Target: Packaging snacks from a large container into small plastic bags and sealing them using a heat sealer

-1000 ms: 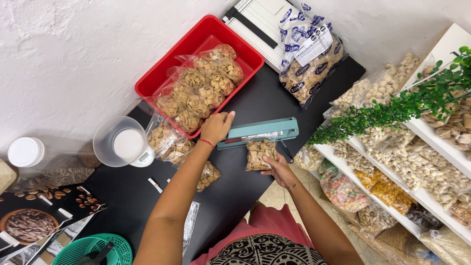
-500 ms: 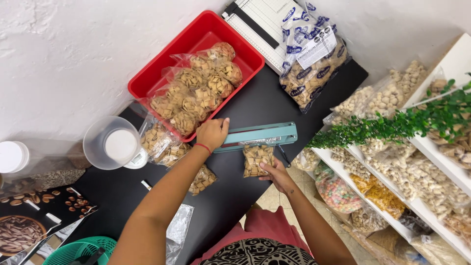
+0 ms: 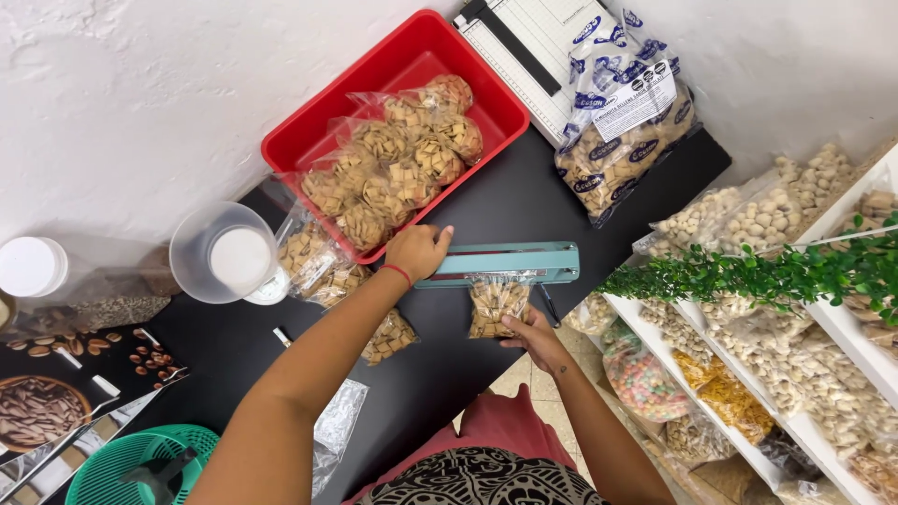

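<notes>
The left hand (image 3: 418, 251) lies on the end of the teal bag sealer (image 3: 505, 264), fingers bent down over its arm and pressing it, near the front edge of the black desk (image 3: 524, 201). The right hand (image 3: 535, 334) grasps from below a small clear bag of square snack pieces (image 3: 496, 304); the top of this bag is caught under the sealer bar, and the bag hangs out over the front edge of the desk. Just behind the left hand stands a red tray (image 3: 412, 65) with several filled clear bags inside, touching the white wall at the back edge of the desk. To the left of the tray is a clear plastic measuring jug (image 3: 224, 252), and between the jug and the left forearm lie more small filled bags (image 3: 318, 266). One further bag (image 3: 391, 335) lies near the front edge, beside the forearm. At the back right corner of the desk a big printed bag of the same snacks (image 3: 622, 131) leans against a white paper cutter (image 3: 524, 37). A green basket (image 3: 122, 468) is at the lower left.
</notes>
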